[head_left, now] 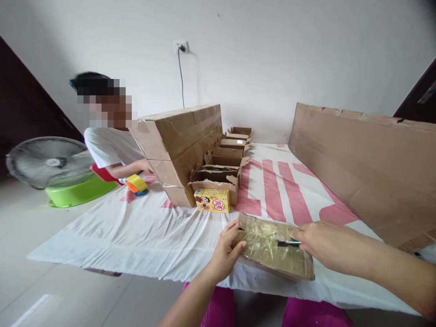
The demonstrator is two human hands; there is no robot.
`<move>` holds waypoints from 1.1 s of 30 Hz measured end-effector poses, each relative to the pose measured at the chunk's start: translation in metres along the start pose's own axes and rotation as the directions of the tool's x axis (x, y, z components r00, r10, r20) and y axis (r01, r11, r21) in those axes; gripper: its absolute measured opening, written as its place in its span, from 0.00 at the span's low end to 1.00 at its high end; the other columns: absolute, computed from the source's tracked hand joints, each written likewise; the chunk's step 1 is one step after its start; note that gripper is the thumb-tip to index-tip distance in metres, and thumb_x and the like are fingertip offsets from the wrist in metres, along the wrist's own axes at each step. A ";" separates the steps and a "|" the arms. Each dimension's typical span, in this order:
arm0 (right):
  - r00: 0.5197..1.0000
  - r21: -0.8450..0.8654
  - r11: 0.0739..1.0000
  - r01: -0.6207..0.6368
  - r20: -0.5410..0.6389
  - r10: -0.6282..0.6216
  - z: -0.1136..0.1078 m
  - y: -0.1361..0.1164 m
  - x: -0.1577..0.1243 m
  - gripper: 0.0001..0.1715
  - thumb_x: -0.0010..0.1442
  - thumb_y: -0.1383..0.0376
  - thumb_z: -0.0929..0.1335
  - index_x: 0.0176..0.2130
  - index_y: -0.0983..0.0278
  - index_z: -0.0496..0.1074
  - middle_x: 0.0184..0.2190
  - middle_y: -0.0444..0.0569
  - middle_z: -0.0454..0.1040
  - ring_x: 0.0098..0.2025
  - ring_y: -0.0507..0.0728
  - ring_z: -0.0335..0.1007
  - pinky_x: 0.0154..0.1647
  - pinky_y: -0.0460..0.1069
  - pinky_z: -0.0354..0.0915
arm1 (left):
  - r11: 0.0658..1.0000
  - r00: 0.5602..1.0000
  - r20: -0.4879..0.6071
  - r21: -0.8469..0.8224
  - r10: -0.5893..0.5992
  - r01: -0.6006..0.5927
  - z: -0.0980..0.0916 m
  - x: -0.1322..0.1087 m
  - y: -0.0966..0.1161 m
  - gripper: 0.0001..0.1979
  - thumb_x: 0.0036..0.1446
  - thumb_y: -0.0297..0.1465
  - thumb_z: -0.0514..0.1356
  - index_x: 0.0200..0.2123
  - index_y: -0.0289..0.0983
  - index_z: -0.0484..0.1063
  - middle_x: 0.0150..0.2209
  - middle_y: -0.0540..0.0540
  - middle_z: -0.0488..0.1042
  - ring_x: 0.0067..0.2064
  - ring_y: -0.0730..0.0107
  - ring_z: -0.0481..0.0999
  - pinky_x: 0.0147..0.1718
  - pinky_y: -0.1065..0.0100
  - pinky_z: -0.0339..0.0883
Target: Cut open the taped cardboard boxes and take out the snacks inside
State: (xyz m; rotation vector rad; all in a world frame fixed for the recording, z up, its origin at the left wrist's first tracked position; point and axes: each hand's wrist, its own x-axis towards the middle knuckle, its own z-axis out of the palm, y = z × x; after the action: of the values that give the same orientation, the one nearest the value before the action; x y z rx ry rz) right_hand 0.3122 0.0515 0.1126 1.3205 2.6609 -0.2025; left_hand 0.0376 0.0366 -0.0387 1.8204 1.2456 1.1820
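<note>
A closed cardboard box (272, 263) with crinkled clear tape over its top lies at the table's front edge. My left hand (229, 250) grips its left end, thumb on top and fingers around the far corner. In my right hand (315, 240) is a box cutter (288, 244), its dark blade end pointing left over the taped top; a bit of green shows by my fingers. Whether the blade touches the tape I cannot tell. Just beyond the box stands a small yellow printed carton (212, 201), in front of an open cardboard box (218, 179).
Several open boxes (235, 142) line a stacked cardboard wall (177, 136). A large cardboard panel (357, 168) stands right. At left, a person (112, 145) sits by tape rolls (136, 184), a red chair (104, 175) and a fan (51, 162). A white-and-pink cloth (136, 240) covers the table.
</note>
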 end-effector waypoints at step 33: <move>0.989 -0.202 0.974 0.103 0.127 -0.078 -0.026 -0.052 0.040 0.17 0.57 0.78 0.62 0.41 0.66 0.75 0.35 0.57 0.80 0.38 0.66 0.78 0.28 0.50 0.59 | 0.997 0.999 0.041 0.077 0.029 -0.032 -0.004 -0.003 0.006 0.21 0.62 0.50 0.53 0.36 0.39 0.76 0.48 0.39 0.76 0.62 0.48 0.62 0.61 0.49 0.53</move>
State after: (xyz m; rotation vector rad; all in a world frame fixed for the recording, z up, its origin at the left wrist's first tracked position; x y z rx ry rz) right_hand 0.2446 0.0566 0.1323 1.0903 2.5628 -0.0115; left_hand 0.0358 0.0320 -0.0324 1.9161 1.2609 1.1220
